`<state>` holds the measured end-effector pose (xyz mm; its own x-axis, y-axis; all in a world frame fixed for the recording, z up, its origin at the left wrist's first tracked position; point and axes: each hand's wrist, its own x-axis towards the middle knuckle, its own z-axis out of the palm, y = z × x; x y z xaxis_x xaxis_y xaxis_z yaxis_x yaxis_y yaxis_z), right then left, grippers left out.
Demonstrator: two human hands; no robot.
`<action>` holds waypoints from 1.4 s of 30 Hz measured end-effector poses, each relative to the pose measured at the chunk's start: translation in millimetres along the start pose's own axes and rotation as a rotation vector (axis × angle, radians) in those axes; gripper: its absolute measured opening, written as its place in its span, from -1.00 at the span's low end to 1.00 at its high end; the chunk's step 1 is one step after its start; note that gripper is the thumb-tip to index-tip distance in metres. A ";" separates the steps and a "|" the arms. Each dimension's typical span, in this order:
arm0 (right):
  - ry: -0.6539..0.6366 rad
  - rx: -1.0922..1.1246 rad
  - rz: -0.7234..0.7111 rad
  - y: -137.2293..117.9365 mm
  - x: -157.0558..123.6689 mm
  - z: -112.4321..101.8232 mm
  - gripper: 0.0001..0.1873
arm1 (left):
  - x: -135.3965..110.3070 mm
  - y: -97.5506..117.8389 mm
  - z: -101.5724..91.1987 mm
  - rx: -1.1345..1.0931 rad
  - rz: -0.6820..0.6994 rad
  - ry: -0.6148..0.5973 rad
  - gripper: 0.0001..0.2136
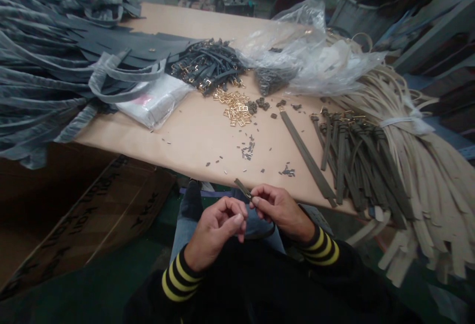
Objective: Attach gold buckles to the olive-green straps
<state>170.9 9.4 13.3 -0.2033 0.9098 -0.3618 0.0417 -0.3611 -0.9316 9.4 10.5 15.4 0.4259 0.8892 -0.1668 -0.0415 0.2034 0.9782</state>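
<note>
olive strap [242,187] pinched in right hand [281,208], jutting forward-left; left hand [218,226] just beside, curled, contents unclear.

Light: soft, moderate, seemingly overhead, even across the tan tabletop [193,141]; deep shade over the cardboard box [115,210] below, milky glare on the clear plastic bag [319,59]. Definition: left hand [218,225] and right hand [282,210] readable, mildly soft; far bin [347,15] hazy. Distortion: wide-angle stretch toward the edges, plainest in grey straps [33,74] at left, pale straps [430,180] at right; lower corners dark.
</note>
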 end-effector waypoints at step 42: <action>-0.287 0.070 0.082 12.9 2.2 -14.8 -0.60 | 31.2 -17.5 7.8 -0.292 -0.336 0.162 -0.68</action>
<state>185.5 9.8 -0.1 -0.4705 0.7857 -0.4017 0.0043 -0.4532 -0.8914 30.4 31.5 -6.0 0.3142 0.8022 -0.5077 -0.1882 0.5768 0.7949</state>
